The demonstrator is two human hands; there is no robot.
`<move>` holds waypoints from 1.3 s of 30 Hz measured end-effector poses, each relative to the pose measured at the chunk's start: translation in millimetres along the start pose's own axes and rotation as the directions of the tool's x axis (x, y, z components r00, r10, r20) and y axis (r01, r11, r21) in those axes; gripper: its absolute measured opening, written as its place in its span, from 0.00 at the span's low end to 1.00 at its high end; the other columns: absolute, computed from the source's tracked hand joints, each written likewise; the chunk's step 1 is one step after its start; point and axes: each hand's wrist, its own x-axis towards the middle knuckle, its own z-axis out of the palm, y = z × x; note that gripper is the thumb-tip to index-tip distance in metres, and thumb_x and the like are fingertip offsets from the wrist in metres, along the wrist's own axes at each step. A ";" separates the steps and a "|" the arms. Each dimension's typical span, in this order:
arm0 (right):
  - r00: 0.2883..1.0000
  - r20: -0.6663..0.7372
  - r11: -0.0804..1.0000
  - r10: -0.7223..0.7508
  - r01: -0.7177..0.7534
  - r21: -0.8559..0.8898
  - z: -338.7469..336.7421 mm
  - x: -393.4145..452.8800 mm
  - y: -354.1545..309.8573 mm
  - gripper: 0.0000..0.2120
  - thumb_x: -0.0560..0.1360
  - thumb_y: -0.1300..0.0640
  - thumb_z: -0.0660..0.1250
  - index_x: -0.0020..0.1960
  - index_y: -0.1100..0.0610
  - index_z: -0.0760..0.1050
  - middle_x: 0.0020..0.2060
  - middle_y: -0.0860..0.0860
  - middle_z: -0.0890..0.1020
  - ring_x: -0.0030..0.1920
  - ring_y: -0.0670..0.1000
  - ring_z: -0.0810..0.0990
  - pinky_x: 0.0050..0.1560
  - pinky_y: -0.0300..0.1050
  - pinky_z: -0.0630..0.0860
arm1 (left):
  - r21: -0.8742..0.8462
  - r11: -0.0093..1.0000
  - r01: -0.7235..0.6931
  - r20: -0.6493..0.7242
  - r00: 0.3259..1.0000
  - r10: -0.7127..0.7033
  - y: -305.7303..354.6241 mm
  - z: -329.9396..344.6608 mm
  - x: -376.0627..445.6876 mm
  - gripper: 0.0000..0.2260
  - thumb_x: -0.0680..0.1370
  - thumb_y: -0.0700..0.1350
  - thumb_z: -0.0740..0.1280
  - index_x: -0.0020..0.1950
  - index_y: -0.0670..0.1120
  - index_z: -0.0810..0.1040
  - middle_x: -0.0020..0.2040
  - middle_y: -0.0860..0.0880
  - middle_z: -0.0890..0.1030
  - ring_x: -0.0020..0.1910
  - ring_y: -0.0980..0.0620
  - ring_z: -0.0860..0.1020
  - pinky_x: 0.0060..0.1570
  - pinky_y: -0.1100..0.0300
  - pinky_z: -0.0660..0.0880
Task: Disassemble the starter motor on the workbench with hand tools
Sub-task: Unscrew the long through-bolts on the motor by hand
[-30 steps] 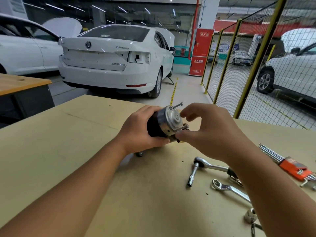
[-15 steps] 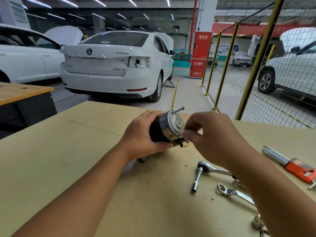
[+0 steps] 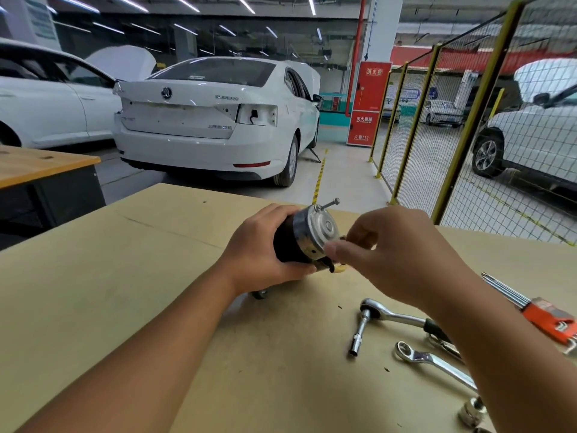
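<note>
Auto repair workshop: white sedan (image 3: pixel 215 126) parked behind workbench (image 3: pixel 93 292), mesh fencing (image 3: pixel 468 145), ratchet (image 3: pixel 390 317) and spanner (image 3: pixel 431 360) laid out.

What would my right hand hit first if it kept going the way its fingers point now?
The right hand points left at the starter motor, so its silver end cap comes first. The fingertips look already at the cap's lower edge, though depth is unclear.

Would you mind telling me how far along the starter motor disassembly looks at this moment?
Early on. One long bolt already sticks out of the silver end cap, so it looks backed out. In hand: the left hand grips the starter motor while the right hand works with its fingertips at the cap's lower edge. Left: the cap is still on, and the ratchet and the wrench lie unused.
</note>
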 end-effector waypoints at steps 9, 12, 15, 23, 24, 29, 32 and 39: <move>1.000 0.022 1.000 -0.019 0.019 -0.006 7.7 2.0 -2.4 0.11 0.75 0.42 0.72 0.41 0.48 0.78 0.36 0.45 0.81 0.39 0.47 0.80 0.38 0.47 0.76 | -0.006 1.000 0.005 0.004 1.000 -0.005 3.8 -1.3 -1.0 0.38 0.61 0.63 0.79 0.69 0.51 0.77 0.60 0.56 0.81 0.58 0.57 0.79 0.59 0.54 0.77; 0.999 0.047 1.000 -0.001 0.002 -0.031 10.8 2.2 -0.6 0.16 0.79 0.44 0.69 0.37 0.51 0.76 0.34 0.47 0.80 0.38 0.52 0.79 0.39 0.49 0.77 | 0.006 1.000 0.009 0.004 1.000 -0.009 3.6 -1.5 -0.8 0.38 0.62 0.60 0.80 0.69 0.51 0.77 0.61 0.56 0.81 0.58 0.56 0.79 0.59 0.52 0.77; 1.000 0.007 0.998 -0.023 0.023 0.056 6.7 1.8 -0.3 0.08 0.72 0.52 0.77 0.45 0.44 0.78 0.42 0.43 0.82 0.42 0.47 0.79 0.43 0.49 0.78 | 0.005 1.000 0.007 0.007 1.000 -0.007 3.0 -1.4 -0.4 0.39 0.61 0.63 0.79 0.70 0.51 0.77 0.61 0.55 0.81 0.59 0.56 0.79 0.59 0.52 0.77; 1.000 0.012 1.000 -0.008 0.008 0.018 11.2 2.7 -1.9 0.05 0.76 0.48 0.73 0.46 0.47 0.79 0.40 0.44 0.82 0.41 0.48 0.79 0.45 0.52 0.79 | -0.002 1.000 0.004 0.012 1.000 -0.004 3.1 -1.6 -0.6 0.39 0.61 0.64 0.77 0.69 0.52 0.77 0.60 0.56 0.80 0.58 0.55 0.79 0.59 0.51 0.78; 1.000 -0.005 1.000 -0.002 0.002 0.028 10.8 1.5 -2.2 0.06 0.74 0.46 0.74 0.47 0.46 0.79 0.41 0.43 0.82 0.41 0.47 0.79 0.44 0.50 0.79 | -0.004 1.000 0.003 0.014 1.000 -0.003 3.6 -1.3 -0.9 0.39 0.61 0.64 0.77 0.69 0.52 0.77 0.60 0.56 0.80 0.58 0.55 0.79 0.59 0.51 0.78; 1.000 -0.007 0.999 0.004 -0.004 -0.049 10.1 2.1 -0.3 0.19 0.79 0.42 0.68 0.34 0.51 0.73 0.30 0.47 0.78 0.34 0.50 0.77 0.35 0.47 0.73 | -0.017 1.000 0.005 0.016 1.000 -0.005 4.6 -2.9 -0.7 0.39 0.61 0.62 0.79 0.69 0.50 0.77 0.60 0.55 0.81 0.58 0.54 0.79 0.59 0.50 0.78; 1.000 -0.013 0.999 -0.018 0.019 0.048 5.6 2.9 0.4 0.06 0.74 0.50 0.76 0.44 0.45 0.78 0.40 0.43 0.82 0.41 0.45 0.78 0.43 0.49 0.78 | -0.012 1.000 0.006 0.016 1.000 -0.006 3.8 -2.7 -0.8 0.39 0.61 0.60 0.80 0.70 0.50 0.77 0.60 0.55 0.81 0.59 0.53 0.79 0.59 0.49 0.78; 1.000 -0.006 1.000 -0.016 0.016 -0.014 6.2 5.1 3.7 0.16 0.78 0.43 0.70 0.37 0.52 0.78 0.31 0.48 0.81 0.36 0.51 0.80 0.41 0.51 0.79 | 0.022 1.000 0.015 -0.022 1.000 -0.015 3.5 0.8 -1.9 0.37 0.62 0.52 0.82 0.69 0.48 0.78 0.60 0.52 0.81 0.58 0.50 0.80 0.59 0.48 0.78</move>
